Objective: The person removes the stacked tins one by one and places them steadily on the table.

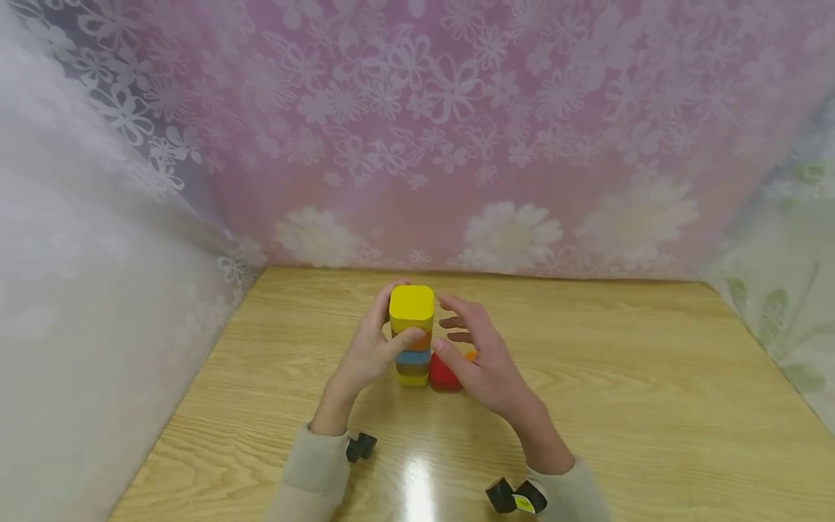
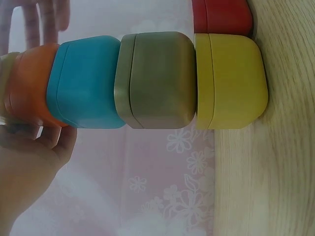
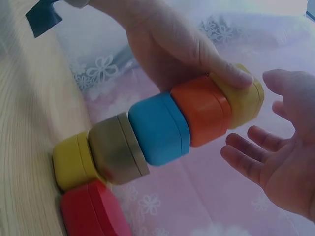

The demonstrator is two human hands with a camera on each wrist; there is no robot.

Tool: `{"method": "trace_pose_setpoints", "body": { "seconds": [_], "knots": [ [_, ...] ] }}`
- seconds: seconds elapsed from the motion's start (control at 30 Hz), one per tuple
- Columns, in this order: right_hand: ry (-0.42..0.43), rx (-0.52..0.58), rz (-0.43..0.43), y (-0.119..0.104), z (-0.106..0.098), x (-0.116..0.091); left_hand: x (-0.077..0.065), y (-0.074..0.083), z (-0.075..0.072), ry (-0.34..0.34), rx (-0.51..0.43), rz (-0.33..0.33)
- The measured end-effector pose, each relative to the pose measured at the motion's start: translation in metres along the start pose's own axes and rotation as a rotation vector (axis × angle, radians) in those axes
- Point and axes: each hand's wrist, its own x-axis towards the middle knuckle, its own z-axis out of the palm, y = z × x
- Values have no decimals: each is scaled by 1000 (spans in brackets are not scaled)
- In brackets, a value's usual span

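Note:
Five-sided detail aside, a tower of rounded boxes stands on the wooden table. From the bottom it has a yellow box (image 2: 238, 81), an olive-brown box (image 2: 160, 81), a blue box (image 3: 156, 129), an orange box (image 3: 199, 110) and a top yellow box (image 1: 412, 302). My left hand (image 1: 372, 354) grips the upper part from the left, its thumb across the top yellow box and its fingers round the far side. To the right of the tower my right hand (image 1: 484, 357) is held with spread, slightly bent fingers and nothing in them. A red box (image 1: 446, 375) sits against the tower's base.
Something orange (image 1: 471, 356) shows partly behind my right hand. The wooden table (image 1: 620, 377) extends on both sides, with a pink flowered curtain (image 1: 417, 145) at its back edge. Black devices (image 1: 362, 446) are strapped at both wrists.

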Motion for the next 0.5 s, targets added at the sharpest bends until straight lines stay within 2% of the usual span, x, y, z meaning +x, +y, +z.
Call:
{"method": "trace_pose_setpoints", "body": {
  "seconds": [0.23,0.5],
  "knots": [
    [50,20,-24,-4,9,8,0,-1,2,4,-2,-1],
    [51,13,-21,-6,12,10,0,-2,1,3,20,10]
  ]
}}
